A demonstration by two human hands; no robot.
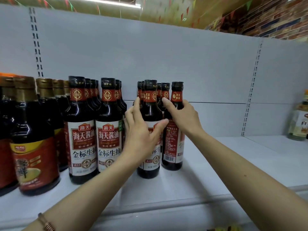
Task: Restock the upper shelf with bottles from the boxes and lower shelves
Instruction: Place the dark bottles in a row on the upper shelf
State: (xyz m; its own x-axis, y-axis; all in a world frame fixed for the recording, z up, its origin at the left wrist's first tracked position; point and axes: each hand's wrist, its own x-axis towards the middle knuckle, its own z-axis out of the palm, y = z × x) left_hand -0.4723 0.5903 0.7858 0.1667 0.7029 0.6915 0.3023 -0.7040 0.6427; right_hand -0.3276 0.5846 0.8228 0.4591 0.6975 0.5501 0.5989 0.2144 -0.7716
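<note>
Head view: left hand (141, 130) wraps a front bottle (150, 130) on the upper shelf (216, 164). Right hand (181, 114) holds the turned bottle (173, 139) beside it, fingers prob. curled round. Step: lining up. Next: turn label to front.

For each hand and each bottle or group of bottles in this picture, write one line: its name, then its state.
Left hand: wrapped round front bottle.
Right hand: grips rightmost bottle near its neck.
Front bottle: upright, capped, held.
Rightmost bottle: upright, capped, barcode side facing out.
Labelled soy bottles: upright, labels forward.
Gold-capped bottles: upright.
Pale bottle: upright, apart.
</note>
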